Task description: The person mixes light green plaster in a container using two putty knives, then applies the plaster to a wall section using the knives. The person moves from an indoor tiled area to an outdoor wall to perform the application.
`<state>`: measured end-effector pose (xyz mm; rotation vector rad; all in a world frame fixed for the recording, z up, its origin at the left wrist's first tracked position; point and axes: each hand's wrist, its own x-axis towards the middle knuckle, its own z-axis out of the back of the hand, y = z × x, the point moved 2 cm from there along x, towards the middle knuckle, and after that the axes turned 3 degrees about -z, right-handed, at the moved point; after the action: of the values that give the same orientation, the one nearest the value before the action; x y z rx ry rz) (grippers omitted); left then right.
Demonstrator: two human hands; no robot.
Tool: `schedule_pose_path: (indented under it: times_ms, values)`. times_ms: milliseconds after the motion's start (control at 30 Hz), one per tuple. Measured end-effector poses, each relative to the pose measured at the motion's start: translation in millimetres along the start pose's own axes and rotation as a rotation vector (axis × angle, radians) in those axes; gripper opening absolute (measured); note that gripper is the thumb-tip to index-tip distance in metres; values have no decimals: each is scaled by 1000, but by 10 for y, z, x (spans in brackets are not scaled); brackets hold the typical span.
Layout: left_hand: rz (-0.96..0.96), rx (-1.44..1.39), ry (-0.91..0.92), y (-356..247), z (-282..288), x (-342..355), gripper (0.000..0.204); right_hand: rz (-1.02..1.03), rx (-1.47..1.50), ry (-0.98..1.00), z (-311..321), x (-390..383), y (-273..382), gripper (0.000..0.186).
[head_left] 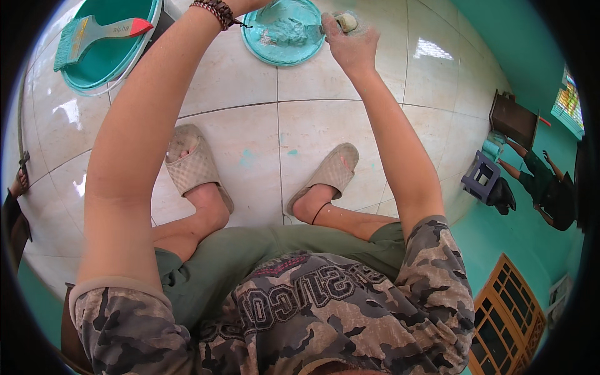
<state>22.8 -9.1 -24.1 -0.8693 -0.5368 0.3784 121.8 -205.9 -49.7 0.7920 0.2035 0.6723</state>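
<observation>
In my right hand (353, 50) is a putty knife with a pale, rounded handle (346, 23); my fingers are closed round it and most of its blade is hidden. It meets the right side of a round teal lid (253, 53) on the floor. Thick teal paste (289, 31) is spread over the lid's middle. My left hand (249, 5) reaches the lid's far left edge; the top of the picture cuts off its fingers, so their grip cannot be made out.
At the far left stands a teal-stained bucket (115, 69), with a wide paintbrush (94, 34) lying across its top. Teal spots (247, 157) mark the tiles between my sandaled feet. At the right are a purple-grey plastic stool (480, 177), a brown cabinet (514, 119) and another person (550, 190).
</observation>
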Motion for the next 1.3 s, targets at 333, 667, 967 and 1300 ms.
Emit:
schedule_pose_path:
  times_ms: [333, 667, 967, 1300]
  values:
    - [-85, 49, 116, -115, -105, -8, 12, -338, 146, -297, -268, -320, 174, 23]
    - [-17, -52, 166, -94, -9, 80, 15, -595, 501, -425, -84, -512, 71, 25]
    - [1, 60, 153, -9, 84, 193, 11, -775, 954, -664, -175, -993, -356, 30]
    - [111, 18, 240, -147, 156, 206, 12, -868, 1209, -687, -622, -1222, -356, 31]
